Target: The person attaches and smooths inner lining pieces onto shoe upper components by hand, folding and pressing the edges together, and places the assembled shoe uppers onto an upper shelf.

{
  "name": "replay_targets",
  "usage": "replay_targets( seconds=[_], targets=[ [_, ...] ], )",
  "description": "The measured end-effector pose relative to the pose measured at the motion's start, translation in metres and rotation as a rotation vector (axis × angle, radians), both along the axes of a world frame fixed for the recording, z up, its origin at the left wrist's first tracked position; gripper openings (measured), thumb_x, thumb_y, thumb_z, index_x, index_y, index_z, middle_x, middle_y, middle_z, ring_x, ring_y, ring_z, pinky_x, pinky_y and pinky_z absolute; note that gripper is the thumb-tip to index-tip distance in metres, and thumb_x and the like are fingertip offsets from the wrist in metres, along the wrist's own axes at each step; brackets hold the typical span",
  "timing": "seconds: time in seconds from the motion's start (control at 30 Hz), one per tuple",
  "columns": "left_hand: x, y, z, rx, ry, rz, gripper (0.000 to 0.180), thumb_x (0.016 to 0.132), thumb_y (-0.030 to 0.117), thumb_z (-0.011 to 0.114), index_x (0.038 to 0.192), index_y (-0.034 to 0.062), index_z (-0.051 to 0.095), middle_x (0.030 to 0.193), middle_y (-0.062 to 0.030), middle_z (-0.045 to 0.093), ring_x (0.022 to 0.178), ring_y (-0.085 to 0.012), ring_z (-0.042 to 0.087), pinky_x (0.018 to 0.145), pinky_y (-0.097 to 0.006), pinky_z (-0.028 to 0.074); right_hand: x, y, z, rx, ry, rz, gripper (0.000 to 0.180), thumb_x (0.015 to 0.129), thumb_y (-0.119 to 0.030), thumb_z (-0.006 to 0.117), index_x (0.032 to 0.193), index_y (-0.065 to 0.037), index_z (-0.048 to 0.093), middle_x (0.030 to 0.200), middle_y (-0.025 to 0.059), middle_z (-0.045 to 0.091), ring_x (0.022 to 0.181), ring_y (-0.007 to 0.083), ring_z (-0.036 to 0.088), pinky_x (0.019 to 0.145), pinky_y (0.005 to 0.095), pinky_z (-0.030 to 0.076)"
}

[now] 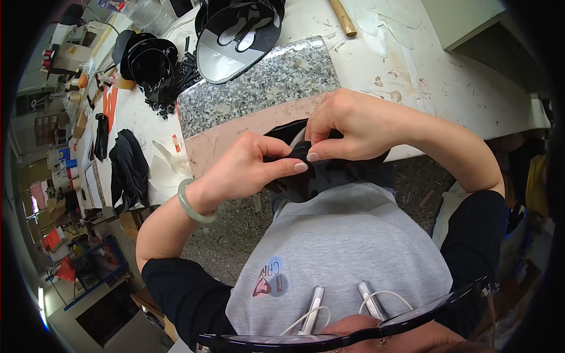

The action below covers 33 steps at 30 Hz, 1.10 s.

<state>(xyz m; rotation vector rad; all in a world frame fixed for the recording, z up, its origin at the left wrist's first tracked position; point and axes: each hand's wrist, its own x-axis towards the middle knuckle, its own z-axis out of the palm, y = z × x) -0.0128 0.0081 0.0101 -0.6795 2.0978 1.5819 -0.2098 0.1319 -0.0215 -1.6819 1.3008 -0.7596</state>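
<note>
Both my hands meet over a black, leather-like piece [347, 170] with a pale inner side, just in front of my grey apron front. My left hand [244, 165], with a pale green bangle on the wrist, is closed on its edge between thumb and fingers. Close beside it, my right hand [347, 126] pinches the same edge, thumb and fingertips nearly touching the left thumb. A small folded black part stands up between the two thumbs. Most of the piece hangs below my hands, partly hidden by them, so its full shape cannot be made out.
A speckled granite slab [259, 79] and a pink board [215, 141] lie on the white worktable [482, 94]. Stacked black-and-silver pieces [226, 65] rest at the slab's far side. Black pieces [144, 56], dark cloth [129, 167] and a wooden stick [343, 17] lie around.
</note>
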Motion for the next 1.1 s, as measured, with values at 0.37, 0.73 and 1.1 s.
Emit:
replay_targets(
  seconds=[0.37,0.73,1.1],
  targets=[
    [0.003,-0.011,-0.007,0.451,0.013,0.159,0.03,0.097,0.027,0.06,0.104,-0.0015,0.069,0.087,0.004,0.064,0.078,-0.0005,0.052,0.068,-0.019,0.044,-0.001,0.006,0.011,-0.484,0.264,0.051,0.013,0.08,-0.016,0.069,0.075,-0.003,0.069,0.098,0.0061,0.068,0.081,0.021,0.065,0.093,0.0445,0.043],
    [-0.007,0.011,-0.02,-0.096,0.125,0.263,0.033,0.097,0.027,0.055,0.088,-0.003,0.068,0.062,-0.0019,0.058,0.054,-0.0091,0.049,0.051,-0.032,0.042,0.02,0.023,0.012,-0.689,0.416,0.108,0.012,0.074,-0.009,0.068,0.068,-0.008,0.058,0.089,-0.0008,0.057,0.089,0.0132,0.055,0.091,0.0458,0.034],
    [-0.003,-0.011,-0.028,0.1,0.056,0.1,0.034,0.102,0.027,0.05,0.103,-0.003,0.066,0.086,-0.0018,0.066,0.074,-0.0076,0.059,0.068,-0.024,0.049,0.013,0.026,-0.003,-0.477,0.355,-0.023,0.021,0.081,-0.023,0.069,0.073,-0.008,0.057,0.07,0.0031,0.057,0.067,0.0212,0.057,0.086,0.0446,0.037]
  ],
)
